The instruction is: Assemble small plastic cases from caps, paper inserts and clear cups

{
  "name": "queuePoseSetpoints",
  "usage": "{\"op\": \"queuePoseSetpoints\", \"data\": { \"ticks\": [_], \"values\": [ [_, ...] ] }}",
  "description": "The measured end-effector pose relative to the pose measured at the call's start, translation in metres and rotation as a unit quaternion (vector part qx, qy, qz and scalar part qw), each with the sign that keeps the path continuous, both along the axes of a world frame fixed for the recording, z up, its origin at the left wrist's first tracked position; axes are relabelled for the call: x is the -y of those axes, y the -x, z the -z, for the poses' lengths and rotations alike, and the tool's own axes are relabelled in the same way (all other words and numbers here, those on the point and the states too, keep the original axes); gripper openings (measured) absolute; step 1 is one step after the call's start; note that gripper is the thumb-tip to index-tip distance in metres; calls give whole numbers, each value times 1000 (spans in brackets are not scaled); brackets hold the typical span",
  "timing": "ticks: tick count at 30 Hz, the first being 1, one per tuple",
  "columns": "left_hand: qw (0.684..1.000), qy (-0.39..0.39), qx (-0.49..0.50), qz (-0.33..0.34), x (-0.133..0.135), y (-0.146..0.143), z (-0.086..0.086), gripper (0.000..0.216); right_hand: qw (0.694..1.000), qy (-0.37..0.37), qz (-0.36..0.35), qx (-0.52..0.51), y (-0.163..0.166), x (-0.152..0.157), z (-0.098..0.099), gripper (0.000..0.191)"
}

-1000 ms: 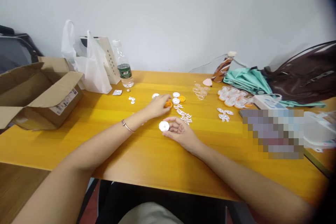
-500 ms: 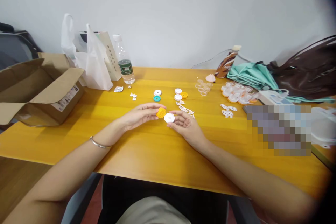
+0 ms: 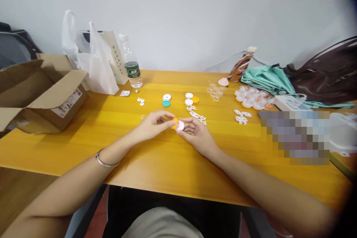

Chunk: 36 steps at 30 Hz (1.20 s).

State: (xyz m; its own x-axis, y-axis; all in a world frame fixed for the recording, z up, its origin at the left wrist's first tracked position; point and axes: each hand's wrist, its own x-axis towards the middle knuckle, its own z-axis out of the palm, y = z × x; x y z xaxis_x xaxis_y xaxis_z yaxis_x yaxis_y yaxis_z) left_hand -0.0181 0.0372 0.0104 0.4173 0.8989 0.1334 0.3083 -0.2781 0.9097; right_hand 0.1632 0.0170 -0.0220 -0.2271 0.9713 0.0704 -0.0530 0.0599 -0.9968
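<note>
The person's left hand [image 3: 154, 124] pinches a small orange disc [image 3: 174, 122] between thumb and fingertips, and the right hand [image 3: 195, 132] holds a small white disc [image 3: 180, 125] in its curled fingers; the two discs touch edge to face just above the yellow table [image 3: 156, 163], near its middle, so both hands are closed on their pieces and meet there. A thin bracelet [image 3: 104, 161] circles the left wrist. Just beyond the hands lie a white cap [image 3: 166, 97] with a teal ring [image 3: 166, 103] beside it, then two more white caps [image 3: 189, 99] and an orange cap [image 3: 195, 99] close together, with a scatter of small white cut-out pieces [image 3: 196, 115] right behind the right hand. Farther right sit clear little cups [image 3: 216, 93], a cluster of orange-and-clear assembled parts [image 3: 252, 100] and another small heap of white pieces [image 3: 241, 116]. At the left edge an open cardboard box [image 3: 39, 95] stands, with a white plastic bag [image 3: 93, 65] and a water bottle [image 3: 131, 63] near the wall. A brown bottle [image 3: 240, 65] leans at the back, beside a teal cloth [image 3: 266, 78] and a dark brown bag [image 3: 326, 74]. A blurred patch hides part of the right side.
</note>
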Motion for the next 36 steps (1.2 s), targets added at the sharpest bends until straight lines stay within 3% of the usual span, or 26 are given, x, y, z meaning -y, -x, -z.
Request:
{"op": "queuePoseSetpoints", "data": {
  "ticks": [4,8,36],
  "values": [
    [991,-111,-76,-18,9,-6,-1,28,1000,-3,-18,-3,1,1,3,31],
    [980,-157,-125,-18,14,-9,-3,28,1000,2,-27,-9,2,0,4,32],
    [967,-176,-162,82,11,3,-6,30,996,77,-39,-32,-1,-2,-1,33]
  ]
}}
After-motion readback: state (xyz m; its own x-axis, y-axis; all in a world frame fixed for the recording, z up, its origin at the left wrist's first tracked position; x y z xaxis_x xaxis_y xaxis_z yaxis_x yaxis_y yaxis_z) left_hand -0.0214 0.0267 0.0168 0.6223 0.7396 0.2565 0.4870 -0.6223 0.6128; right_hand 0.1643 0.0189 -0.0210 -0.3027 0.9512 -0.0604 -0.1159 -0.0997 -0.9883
